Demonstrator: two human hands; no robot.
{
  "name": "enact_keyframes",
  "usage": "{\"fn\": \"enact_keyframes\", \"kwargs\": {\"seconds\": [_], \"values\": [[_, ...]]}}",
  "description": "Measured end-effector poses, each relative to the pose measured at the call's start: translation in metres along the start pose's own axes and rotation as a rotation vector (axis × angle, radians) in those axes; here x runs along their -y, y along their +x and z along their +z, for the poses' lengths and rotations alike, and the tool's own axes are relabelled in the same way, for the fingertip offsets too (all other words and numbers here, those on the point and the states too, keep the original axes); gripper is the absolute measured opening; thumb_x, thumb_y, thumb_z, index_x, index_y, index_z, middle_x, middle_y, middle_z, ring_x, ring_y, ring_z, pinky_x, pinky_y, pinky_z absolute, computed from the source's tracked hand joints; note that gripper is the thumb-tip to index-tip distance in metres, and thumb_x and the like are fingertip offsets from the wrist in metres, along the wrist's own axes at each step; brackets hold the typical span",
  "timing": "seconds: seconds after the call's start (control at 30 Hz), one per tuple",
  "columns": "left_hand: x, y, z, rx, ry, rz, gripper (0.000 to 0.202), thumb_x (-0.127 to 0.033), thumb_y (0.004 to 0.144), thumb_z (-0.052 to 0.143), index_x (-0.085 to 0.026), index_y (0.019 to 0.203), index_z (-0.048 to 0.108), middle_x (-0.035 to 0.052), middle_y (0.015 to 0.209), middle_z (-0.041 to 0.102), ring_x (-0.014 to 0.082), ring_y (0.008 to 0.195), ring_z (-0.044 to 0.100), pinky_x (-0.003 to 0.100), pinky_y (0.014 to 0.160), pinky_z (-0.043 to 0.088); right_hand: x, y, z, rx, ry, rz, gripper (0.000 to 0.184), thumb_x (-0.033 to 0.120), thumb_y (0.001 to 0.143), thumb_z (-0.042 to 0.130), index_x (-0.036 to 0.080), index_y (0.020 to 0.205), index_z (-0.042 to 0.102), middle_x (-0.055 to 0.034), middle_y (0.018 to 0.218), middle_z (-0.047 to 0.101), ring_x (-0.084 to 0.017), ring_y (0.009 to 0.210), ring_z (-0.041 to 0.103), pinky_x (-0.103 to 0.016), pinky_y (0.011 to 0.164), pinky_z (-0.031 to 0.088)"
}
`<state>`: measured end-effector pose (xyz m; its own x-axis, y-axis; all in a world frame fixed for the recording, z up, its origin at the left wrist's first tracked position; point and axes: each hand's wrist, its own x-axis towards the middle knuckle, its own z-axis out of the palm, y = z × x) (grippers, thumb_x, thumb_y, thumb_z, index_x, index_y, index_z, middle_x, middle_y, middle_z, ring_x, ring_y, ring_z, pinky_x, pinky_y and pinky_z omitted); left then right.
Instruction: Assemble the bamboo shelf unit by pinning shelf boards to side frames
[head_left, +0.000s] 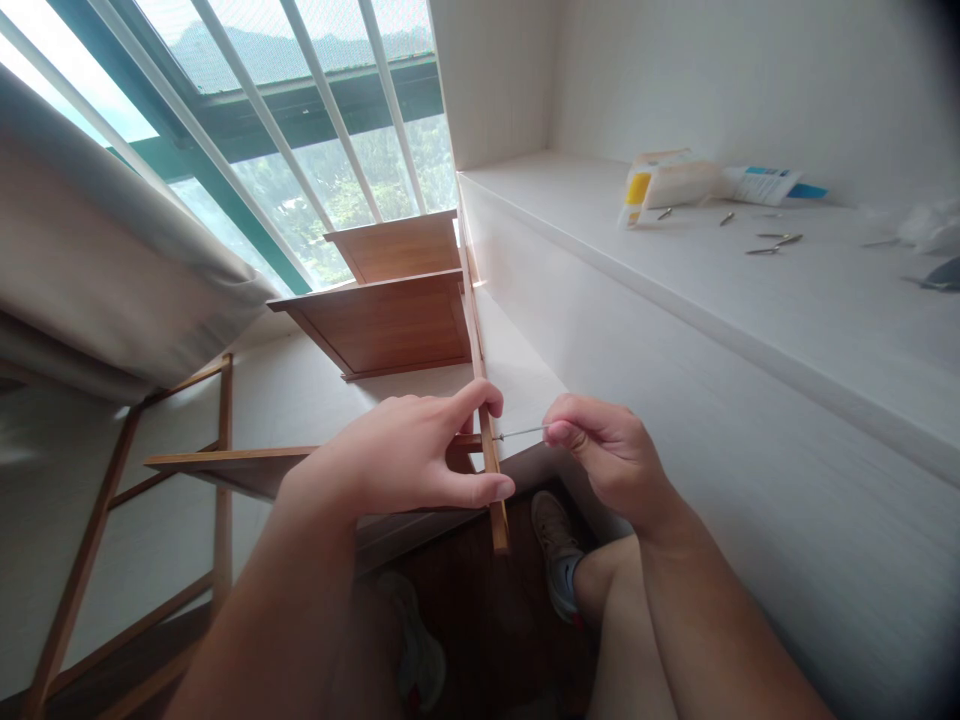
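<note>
A wooden shelf rack (390, 320) with several brown shelves lies on its side in front of me. My left hand (409, 455) grips its thin upright rail (487, 450), thumb below and forefinger over the top. My right hand (607, 450) pinches a thin metal hex key (520, 433), whose tip meets the rail from the right. My knee and a sneaker (559, 545) show below the hands on the dark wooden floor.
A white ledge (675, 270) runs along the right, carrying a yellow-and-white packet (637, 190), a blue-and-white tube (765, 185) and several loose metal screws (772, 245). A barred window (300, 130) is ahead, a grey curtain (97, 260) at left. The rack's left frame (135, 520) stands low left.
</note>
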<state>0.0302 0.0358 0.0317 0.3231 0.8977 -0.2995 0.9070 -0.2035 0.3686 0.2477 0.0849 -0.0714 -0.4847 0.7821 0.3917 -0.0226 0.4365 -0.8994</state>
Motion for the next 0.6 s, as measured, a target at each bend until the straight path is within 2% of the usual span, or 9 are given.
{"fn": "enact_keyframes", "kwargs": {"seconds": [0.37, 0.6], "values": [[0.0008, -0.0003, 0.0010, 0.001, -0.012, 0.001, 0.058, -0.074, 0.075, 0.051, -0.031, 0.114, 0.045, -0.0056, 0.076, 0.064, 0.0180, 0.065, 0.057, 0.025, 0.057, 0.033, 0.0004, -0.0004, -0.0004, 0.022, -0.027, -0.069, 0.022, 0.025, 0.093, 0.054, 0.019, 0.073, 0.058, -0.0007, 0.071, 0.051, -0.014, 0.066, 0.045, -0.030, 0.062, 0.035], [0.0000, -0.0003, 0.0009, 0.004, -0.012, -0.003, 0.059, -0.074, 0.074, 0.051, -0.032, 0.114, 0.045, -0.0055, 0.078, 0.065, 0.0178, 0.065, 0.058, 0.026, 0.057, 0.034, -0.0010, 0.0001, 0.0000, -0.006, -0.038, -0.170, 0.016, 0.020, 0.092, 0.056, 0.019, 0.078, 0.063, -0.0028, 0.075, 0.057, -0.016, 0.071, 0.051, -0.031, 0.068, 0.040]]}}
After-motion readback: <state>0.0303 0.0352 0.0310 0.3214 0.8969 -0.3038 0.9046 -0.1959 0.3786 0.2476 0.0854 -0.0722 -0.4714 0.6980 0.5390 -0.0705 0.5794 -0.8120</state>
